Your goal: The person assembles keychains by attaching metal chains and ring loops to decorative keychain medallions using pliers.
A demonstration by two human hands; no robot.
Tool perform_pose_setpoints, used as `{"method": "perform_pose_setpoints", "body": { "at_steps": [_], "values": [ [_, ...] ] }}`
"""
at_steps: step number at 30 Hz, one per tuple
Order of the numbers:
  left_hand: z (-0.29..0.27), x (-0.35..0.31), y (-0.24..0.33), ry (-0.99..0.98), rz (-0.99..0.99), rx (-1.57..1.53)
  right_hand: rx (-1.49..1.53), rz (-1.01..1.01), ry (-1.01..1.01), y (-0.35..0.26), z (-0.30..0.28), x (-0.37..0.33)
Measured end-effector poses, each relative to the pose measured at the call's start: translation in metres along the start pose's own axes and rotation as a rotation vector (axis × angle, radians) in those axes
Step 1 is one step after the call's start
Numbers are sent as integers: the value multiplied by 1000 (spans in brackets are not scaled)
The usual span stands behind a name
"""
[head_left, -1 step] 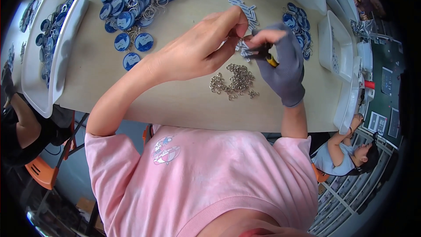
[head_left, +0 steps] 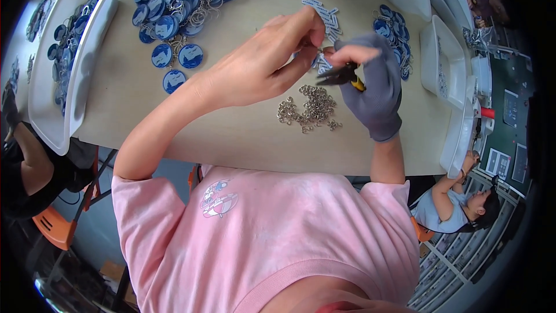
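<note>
My bare left hand (head_left: 278, 52) is closed in a pinch above the table, its fingertips close to my right hand's. Whatever lies between them is too small to make out. On my right hand (head_left: 376, 90) is a grey glove that leaves fingertips bare. It grips pliers (head_left: 340, 75) with dark jaws and a yellow-and-black handle, the jaws pointing left. Small white printed tags (head_left: 326, 20) lie beyond and partly under the fingertips. Just nearer to me sits a heap of small metal rings (head_left: 315, 107). Round blue keychains (head_left: 397, 32) are piled right of the glove.
A large heap of blue keychains (head_left: 191, 0) covers the far left of the table (head_left: 231, 133). Further left, a white tray (head_left: 87, 75) holds more. White bins (head_left: 443, 58) line the right edge. Other people (head_left: 449, 203) sit to either side.
The pliers in my right hand have swung, so their jaws now show plainly below the fingertips. My left hand has barely moved.
</note>
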State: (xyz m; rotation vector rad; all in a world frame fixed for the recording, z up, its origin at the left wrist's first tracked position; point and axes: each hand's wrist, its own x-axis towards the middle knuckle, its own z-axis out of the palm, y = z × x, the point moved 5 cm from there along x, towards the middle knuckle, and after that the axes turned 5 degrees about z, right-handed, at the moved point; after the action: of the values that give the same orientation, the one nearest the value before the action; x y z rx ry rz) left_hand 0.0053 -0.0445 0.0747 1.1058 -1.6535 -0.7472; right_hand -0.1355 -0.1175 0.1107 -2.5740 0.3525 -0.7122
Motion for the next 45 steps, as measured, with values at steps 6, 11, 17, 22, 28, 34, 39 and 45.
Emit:
{"method": "perform_pose_setpoints", "body": {
  "at_steps": [6, 11, 17, 22, 28, 34, 39, 45],
  "values": [
    [7, -4, -10, 258, 201, 56, -367, -373, 187, -20, 6, -13],
    [25, -6, -19, 43, -38, -344, -376, -402, 271, -18, 11, -24],
    [35, -10, -24, 0, -146, -648, -431, -397, 304, -19, 14, -34],
    [36, -11, -25, 29, -156, -644, -513, -353, 333, -22, 17, -36],
    [38, -15, -40, 177, -128, -615, -498, -222, 285, -16, 20, -30],
    [20, -7, -25, 117, 65, -49, -394, -125, 332, -5, 17, -28],
    [17, -4, -19, 132, 172, -3, -320, -157, 383, -10, 14, -27],
    [23, -5, -22, 42, 182, -127, -67, 4, 411, 0, 16, -28]
  ]
}}
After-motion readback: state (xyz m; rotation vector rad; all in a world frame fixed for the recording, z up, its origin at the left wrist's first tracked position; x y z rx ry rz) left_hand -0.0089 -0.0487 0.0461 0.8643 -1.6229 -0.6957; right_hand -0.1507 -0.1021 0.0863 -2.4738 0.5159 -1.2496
